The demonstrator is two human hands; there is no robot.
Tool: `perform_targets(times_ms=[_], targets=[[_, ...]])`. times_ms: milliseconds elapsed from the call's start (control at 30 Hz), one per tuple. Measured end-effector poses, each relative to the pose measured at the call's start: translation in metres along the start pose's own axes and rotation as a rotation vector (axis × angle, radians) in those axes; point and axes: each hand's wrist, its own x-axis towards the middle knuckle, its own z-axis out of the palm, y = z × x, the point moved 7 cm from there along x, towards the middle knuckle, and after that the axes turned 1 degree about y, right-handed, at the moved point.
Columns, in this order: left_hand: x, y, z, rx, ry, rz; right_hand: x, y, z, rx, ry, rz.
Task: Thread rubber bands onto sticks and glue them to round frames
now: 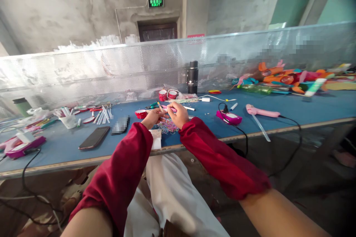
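My left hand (152, 118) is closed around a thin, short stick (159, 106) with an orange and pale upper end, held tilted above the table. Close beside it, my right hand (178, 114) has its fingers pinched together near the stick. Whatever lies between those fingertips is too small to make out. Under both hands spreads a pile of small multicoloured loops (168, 126), like tiny rubber bands. A whitish paper or cloth piece (156, 140) lies at the table's front edge, below my left hand. Left of that hand stands a red patterned cup (141, 114).
A phone (94, 138) and a white cup of glue sticks (68, 121) are on the left. Behind my hands stands a black flask (192, 77). Rightward lie a purple device (229, 117) and a pink glue gun (263, 112), both with cords. A perforated metal screen (122, 70) runs behind.
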Motion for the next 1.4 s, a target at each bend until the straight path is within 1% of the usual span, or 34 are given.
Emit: perform_targets(times_ms=[167, 300, 433, 567, 700, 867, 1000, 1133, 1300, 1400], targets=[[0.0010, -0.0016, -0.0011, 0.005, 0.006, 0.000, 0.0000, 0.0002, 0.0017, 0.000, -0.025, -0.004], [0.0013, -0.0022, -0.0011, 0.004, -0.002, 0.004, 0.0000, 0.0019, -0.0002, -0.005, 0.003, 0.013], [0.0017, -0.0022, -0.0006, -0.005, -0.009, 0.005, -0.0002, -0.0003, 0.0021, 0.011, -0.023, -0.006], [0.0018, -0.0017, -0.0001, -0.009, -0.017, 0.006, -0.0002, 0.0004, -0.0002, -0.005, 0.012, 0.003], [0.0023, -0.0026, -0.0006, 0.001, -0.010, 0.004, -0.0001, -0.0007, 0.0017, -0.004, -0.018, -0.015], [0.0030, -0.0034, -0.0015, 0.005, -0.004, 0.007, -0.0001, 0.0000, -0.0005, 0.000, 0.009, 0.000], [0.0031, -0.0036, -0.0017, 0.006, 0.000, 0.008, -0.0004, -0.0003, 0.0025, 0.004, -0.025, -0.013], [0.0027, -0.0036, -0.0016, 0.006, 0.007, 0.000, -0.0006, 0.0019, 0.0010, -0.005, 0.003, 0.008], [0.0007, -0.0016, 0.0008, 0.013, -0.013, 0.003, -0.0008, -0.0005, 0.0026, 0.007, -0.024, -0.014], [-0.0002, -0.0012, 0.0001, 0.018, -0.001, 0.000, -0.0009, 0.0016, 0.0010, -0.008, 0.003, 0.010]])
